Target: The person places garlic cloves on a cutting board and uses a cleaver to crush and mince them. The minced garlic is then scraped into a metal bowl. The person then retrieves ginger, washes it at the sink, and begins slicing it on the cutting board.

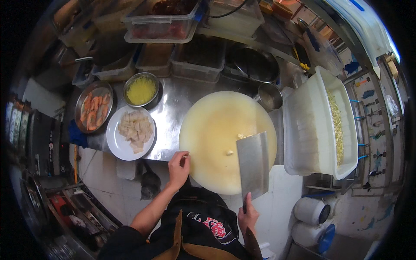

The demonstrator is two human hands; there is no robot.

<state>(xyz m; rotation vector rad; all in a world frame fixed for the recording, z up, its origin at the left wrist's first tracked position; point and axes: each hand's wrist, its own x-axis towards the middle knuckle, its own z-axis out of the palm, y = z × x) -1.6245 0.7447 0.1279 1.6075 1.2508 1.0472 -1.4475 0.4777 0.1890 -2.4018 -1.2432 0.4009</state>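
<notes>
My right hand (249, 214) grips the dark handle of a Chinese cleaver (253, 162). Its broad steel blade lies over the right part of a round, pale yellow chopping board (208, 123). Pale crushed bits, perhaps garlic (244, 136), show along the blade's far edge. A single small clove-like piece (229, 152) rests on the board, left of the blade and apart from it. My left hand (179, 170) is at the board's left rim with thumb and fingertips drawn together. Whether something small is pinched there is unclear.
Left on the steel counter (167, 120) stand a white plate of sliced pale meat (111, 138), a metal bowl of yellow shreds (155, 100) and a dish of shrimp (94, 110). Plastic tubs (198, 61) line the back. A white bin with bean sprouts (302, 130) stands right.
</notes>
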